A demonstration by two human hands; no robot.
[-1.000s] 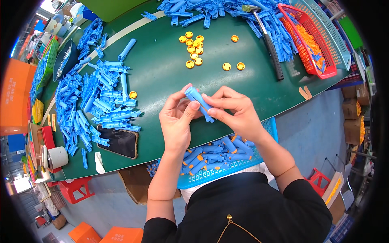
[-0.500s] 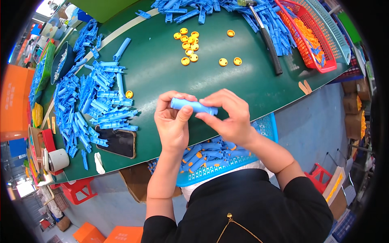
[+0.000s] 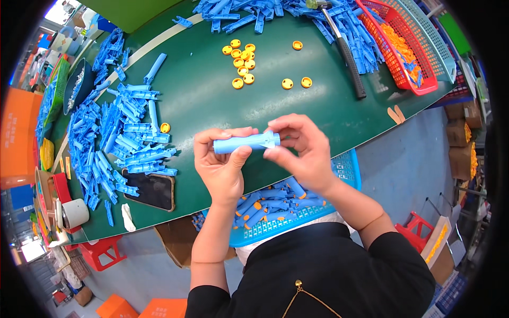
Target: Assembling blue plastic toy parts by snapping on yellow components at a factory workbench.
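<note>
A light-blue plastic tube [image 3: 241, 143] with a notched, flared right end lies nearly level above the near edge of the green table. My left hand [image 3: 220, 169] is closed on its left part, thumb in front and fingers behind. At the flared end, my right hand [image 3: 305, 151] has its thumb and fingers parted around the tube, close to it; whether a fingertip touches cannot be made out. Several round yellow caps [image 3: 243, 62] lie farther back on the table. One more yellow cap [image 3: 165, 127] sits beside the heap of blue half-shells [image 3: 130, 124] on the left.
Below the table edge, a blue basket [image 3: 347, 172] holds blue tubes with orange ends. A black-handled hammer [image 3: 350, 66] lies by more blue parts at the back right. Beside them stands a red basket [image 3: 429, 85] of orange pieces. A phone [image 3: 159, 191] lies near the left heap.
The fingers of my right hand have parted from the tube's right end, uncovering the notched flare. Both hands and the tube have shifted slightly left.
</note>
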